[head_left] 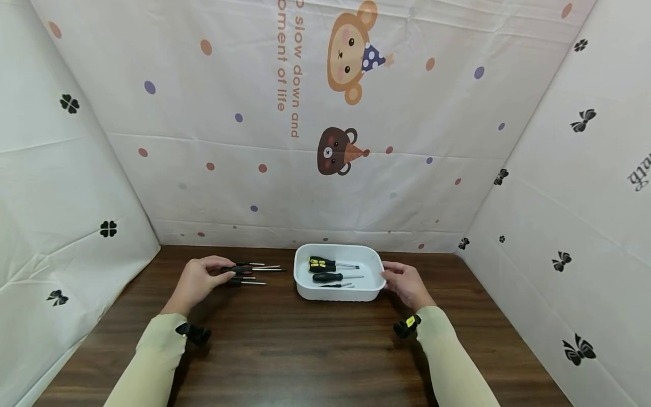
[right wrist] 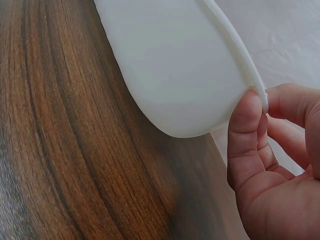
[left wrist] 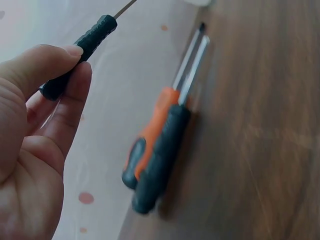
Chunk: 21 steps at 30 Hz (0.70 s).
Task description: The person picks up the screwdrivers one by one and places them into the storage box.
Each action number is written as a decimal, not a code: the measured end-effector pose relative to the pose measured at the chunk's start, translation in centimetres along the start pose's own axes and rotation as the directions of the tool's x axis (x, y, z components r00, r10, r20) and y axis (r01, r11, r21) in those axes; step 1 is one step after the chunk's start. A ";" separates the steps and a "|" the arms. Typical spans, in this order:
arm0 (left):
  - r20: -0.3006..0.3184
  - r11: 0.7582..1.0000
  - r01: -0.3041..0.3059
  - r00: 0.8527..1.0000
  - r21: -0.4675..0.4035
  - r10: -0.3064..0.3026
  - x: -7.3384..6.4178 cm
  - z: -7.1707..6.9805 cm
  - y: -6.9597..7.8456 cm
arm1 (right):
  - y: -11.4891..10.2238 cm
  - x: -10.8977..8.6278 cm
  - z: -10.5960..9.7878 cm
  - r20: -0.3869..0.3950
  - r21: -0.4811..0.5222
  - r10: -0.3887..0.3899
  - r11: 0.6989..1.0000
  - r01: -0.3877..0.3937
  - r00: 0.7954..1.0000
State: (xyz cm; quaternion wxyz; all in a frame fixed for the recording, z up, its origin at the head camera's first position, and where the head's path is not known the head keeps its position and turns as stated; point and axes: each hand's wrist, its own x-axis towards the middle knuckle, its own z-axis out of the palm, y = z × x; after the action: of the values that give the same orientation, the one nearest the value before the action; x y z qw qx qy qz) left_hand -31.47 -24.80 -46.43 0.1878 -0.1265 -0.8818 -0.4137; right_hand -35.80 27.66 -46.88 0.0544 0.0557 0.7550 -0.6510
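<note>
Three feeds reach me: one wide from the head, two close at the wrists.
My head view looks forward and down across the brown wood-grain bench [head_left: 305,350] to the white printed cloth [head_left: 285,186]. The left wrist view sits close by the left hand [head_left: 203,275], sharing its slim black-handled screwdriver [left wrist: 92,42] with the head; the right faces, just as near, the right hand [right wrist: 277,170] and the white rounded tray [right wrist: 175,70], also shared.
</note>
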 end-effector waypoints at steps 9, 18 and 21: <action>0.016 0.995 0.007 1.000 -0.098 -0.005 1.3 1.5 2.0 | 0.1 0.0 0.0 0.001 0.013 0.006 1.000 -0.006 1.000; -0.013 0.991 -0.068 0.998 -0.117 0.067 2.6 3.5 3.8 | 0.0 -0.1 0.0 0.000 0.014 0.004 1.000 -0.004 1.000; -0.016 0.986 -0.090 0.996 -0.140 0.089 3.0 4.2 4.3 | 0.0 -0.1 0.0 0.007 0.013 -0.001 1.000 0.001 1.000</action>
State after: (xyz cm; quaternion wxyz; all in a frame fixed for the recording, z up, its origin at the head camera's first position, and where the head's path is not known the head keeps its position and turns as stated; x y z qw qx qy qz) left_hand -33.44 -18.59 -44.68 0.2011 -0.1770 -0.8429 -0.4666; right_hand -35.67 27.64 -46.87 0.0560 0.0534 0.7507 -0.6561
